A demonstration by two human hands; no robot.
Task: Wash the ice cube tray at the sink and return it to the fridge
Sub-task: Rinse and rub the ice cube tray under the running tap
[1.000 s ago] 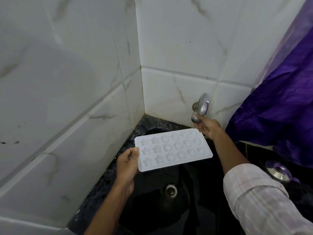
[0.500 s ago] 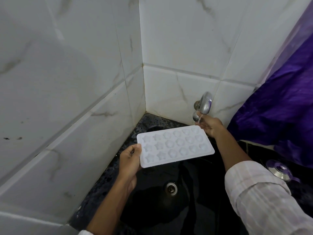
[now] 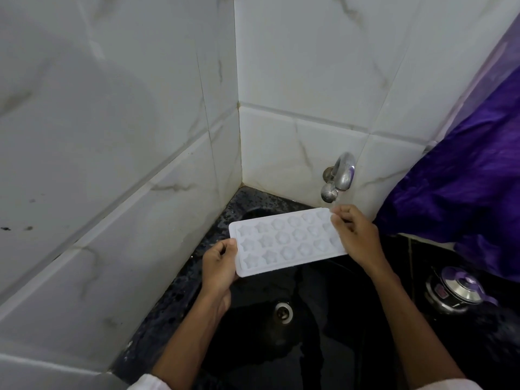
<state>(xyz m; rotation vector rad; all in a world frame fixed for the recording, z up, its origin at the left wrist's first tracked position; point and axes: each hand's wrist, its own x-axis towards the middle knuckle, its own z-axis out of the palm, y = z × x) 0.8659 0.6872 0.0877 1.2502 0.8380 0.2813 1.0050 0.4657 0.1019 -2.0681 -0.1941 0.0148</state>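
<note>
White marble-look tiles surround the black sink (image 3: pixel 323 347), where my left hand (image 3: pixel 218 267) and right hand (image 3: pixel 356 235) pinch the light, probably slippery white plastic ice cube tray (image 3: pixel 287 240) by its short ends.

Dim, cool light overall. White tiled wall (image 3: pixel 118 153) brightest, soft broad shadow at 10 o'clock. Black sink (image 3: pixel 323 319) nearly featureless. Small glare on tap (image 3: pixel 342 173). Wide-angle bending at edges; slight softness throughout.
</note>
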